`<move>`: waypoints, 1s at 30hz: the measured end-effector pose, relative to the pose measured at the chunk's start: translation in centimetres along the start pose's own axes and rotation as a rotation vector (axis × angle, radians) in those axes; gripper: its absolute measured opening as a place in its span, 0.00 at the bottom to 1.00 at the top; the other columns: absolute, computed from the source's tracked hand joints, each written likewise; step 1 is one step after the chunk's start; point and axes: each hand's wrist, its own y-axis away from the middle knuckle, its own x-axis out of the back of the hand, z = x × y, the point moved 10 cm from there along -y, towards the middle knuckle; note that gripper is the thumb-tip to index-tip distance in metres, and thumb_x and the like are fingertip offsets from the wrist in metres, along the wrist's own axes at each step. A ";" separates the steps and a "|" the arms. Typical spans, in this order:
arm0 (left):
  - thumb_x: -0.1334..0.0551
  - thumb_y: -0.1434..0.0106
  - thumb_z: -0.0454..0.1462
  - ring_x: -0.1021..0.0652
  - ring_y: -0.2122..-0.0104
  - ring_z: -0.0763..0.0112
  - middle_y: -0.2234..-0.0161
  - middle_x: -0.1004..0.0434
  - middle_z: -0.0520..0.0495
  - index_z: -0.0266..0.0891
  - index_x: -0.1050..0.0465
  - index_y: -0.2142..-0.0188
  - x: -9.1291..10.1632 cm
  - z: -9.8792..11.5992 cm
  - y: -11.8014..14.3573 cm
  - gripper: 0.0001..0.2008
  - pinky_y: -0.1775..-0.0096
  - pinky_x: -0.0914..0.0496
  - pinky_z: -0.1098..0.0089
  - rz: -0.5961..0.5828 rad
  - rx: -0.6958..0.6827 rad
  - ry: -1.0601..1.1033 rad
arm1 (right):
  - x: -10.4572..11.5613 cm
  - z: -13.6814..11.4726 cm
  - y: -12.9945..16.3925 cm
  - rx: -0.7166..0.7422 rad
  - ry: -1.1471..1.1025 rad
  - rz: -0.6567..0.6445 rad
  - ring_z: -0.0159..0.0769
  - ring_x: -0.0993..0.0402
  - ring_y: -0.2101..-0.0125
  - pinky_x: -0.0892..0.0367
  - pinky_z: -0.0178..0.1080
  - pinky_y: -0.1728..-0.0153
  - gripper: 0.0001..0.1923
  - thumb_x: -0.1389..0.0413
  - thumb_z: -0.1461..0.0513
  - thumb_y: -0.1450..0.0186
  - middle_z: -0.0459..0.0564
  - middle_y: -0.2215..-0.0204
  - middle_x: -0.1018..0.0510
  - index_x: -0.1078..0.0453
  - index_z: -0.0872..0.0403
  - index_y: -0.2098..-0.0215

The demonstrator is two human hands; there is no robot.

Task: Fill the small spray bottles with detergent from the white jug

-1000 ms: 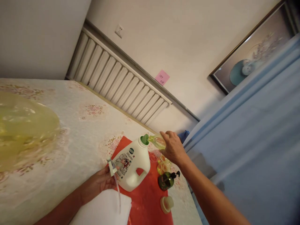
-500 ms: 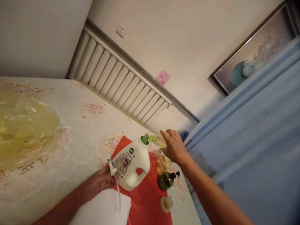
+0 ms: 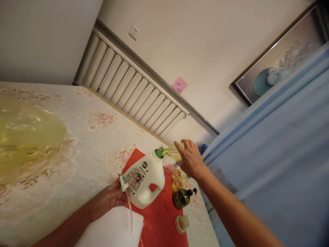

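Note:
My right hand (image 3: 191, 159) is closed round a clear bottle (image 3: 175, 152), which is tipped with its neck at the green spout (image 3: 159, 152) of a white jug (image 3: 151, 178). Yellowish liquid shows in the bottle's neck. The jug has a picture label and a handle hole, and stands on a red sheet (image 3: 164, 219). In my left hand (image 3: 114, 197) is a pump head (image 3: 123, 181) with a thin dangling tube. The fingers of that hand are close to the jug's lower left side; whether they touch it I cannot tell.
Right of the jug stand a clear bottle of yellow liquid (image 3: 179, 179), a dark green pump bottle (image 3: 181, 198) and a pale cap (image 3: 181, 224). White cloth or paper (image 3: 113, 228) lies in front. A big yellow transparent bag or container (image 3: 31, 137) rests on the flowered tablecloth (image 3: 87, 154).
The bottle in my right hand looks paler, with less yellow in its body. Both hands and the jug are almost where they were.

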 end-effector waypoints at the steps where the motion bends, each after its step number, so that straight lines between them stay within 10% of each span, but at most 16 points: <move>1: 0.26 0.44 0.41 0.19 0.66 0.62 0.60 0.17 0.40 0.38 0.32 0.39 0.1 -0.1 -0.1 0.35 0.59 0.26 0.63 -0.002 0.002 -0.001 | 0.1 -0.1 0.0 0.003 0.002 0.001 0.54 0.40 0.46 0.41 0.49 0.47 0.40 0.39 0.67 0.45 0.63 0.44 0.33 0.39 0.53 0.34; 30: 0.29 0.42 0.41 0.19 0.67 0.62 0.67 0.16 0.47 0.38 0.32 0.41 -0.5 0.2 0.5 0.31 0.60 0.26 0.65 0.018 -0.015 0.022 | 2.6 -2.9 -0.9 0.170 0.134 0.084 0.55 0.42 0.44 0.46 0.52 0.44 0.28 0.46 0.70 0.37 0.64 0.45 0.32 0.35 0.54 0.39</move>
